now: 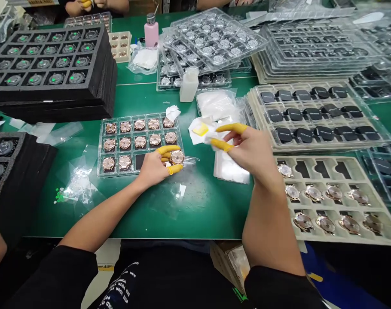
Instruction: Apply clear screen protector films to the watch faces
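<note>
My left hand, with yellow finger cots, grips a rose-gold watch head between thumb and fingers at the right edge of a clear plastic tray. Several similar watch heads sit in that tray's compartments. A crumpled white tissue lies on its top right corner. To the right, my right hand hovers over a stack of clear film sheets. Its cotted thumb and forefinger are apart, slightly blurred by motion. Just left of it lies white paper with a yellow piece.
Black foam trays of watches are stacked at left. A white bottle and pink bottle stand behind. Clear trays pile up at the back; a beige watch tray lies at right. Co-workers' hands show across the table.
</note>
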Tool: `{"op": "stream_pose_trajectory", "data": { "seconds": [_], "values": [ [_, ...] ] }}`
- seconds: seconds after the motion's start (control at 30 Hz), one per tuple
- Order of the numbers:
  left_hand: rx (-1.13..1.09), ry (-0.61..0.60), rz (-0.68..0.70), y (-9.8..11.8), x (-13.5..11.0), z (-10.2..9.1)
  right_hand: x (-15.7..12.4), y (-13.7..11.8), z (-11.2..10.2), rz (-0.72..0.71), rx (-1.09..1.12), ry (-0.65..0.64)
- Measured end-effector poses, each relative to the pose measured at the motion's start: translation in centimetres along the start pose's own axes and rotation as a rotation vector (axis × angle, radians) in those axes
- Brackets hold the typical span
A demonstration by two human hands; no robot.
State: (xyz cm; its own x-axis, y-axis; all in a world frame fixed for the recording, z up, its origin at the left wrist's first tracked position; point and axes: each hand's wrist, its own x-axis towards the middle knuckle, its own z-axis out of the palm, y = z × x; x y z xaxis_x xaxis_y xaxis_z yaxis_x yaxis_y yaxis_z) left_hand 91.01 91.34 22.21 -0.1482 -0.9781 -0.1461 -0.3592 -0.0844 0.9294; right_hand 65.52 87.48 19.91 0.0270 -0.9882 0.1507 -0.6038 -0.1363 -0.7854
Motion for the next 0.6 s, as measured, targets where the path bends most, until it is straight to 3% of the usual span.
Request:
{"op": "stream_pose_trajectory", "data": {
  "seconds": [0.1,0.2,0.33,0.5,0.6],
  "values": [
    [-0.007,-0.010,0.018,0.0,0.0,0.0,-1.1,-2.3,1.9,-0.377,0.196,-0.073],
    [-0.002,-0.019,0.020,0.1,-0.1,-0.1,-1.7,-3.3,3.5,-0.569,0.173,-0.065],
    [-0.018,-0.030,0.009,0.1,-0.1,-0.1,-1.8,-3.2,4.3,-0.599,0.123,-0.053],
    [-0.001,-0.017,0.038,-0.1,-0.1,-0.1,-1.8,-3.2,4.7,-0.514,0.122,-0.021],
    [-0.008,-0.009,0.035,-0.2,-0.1,-0.1,-1.8,-3.2,4.9,-0.576,0.156,-0.065]
  ]
}}
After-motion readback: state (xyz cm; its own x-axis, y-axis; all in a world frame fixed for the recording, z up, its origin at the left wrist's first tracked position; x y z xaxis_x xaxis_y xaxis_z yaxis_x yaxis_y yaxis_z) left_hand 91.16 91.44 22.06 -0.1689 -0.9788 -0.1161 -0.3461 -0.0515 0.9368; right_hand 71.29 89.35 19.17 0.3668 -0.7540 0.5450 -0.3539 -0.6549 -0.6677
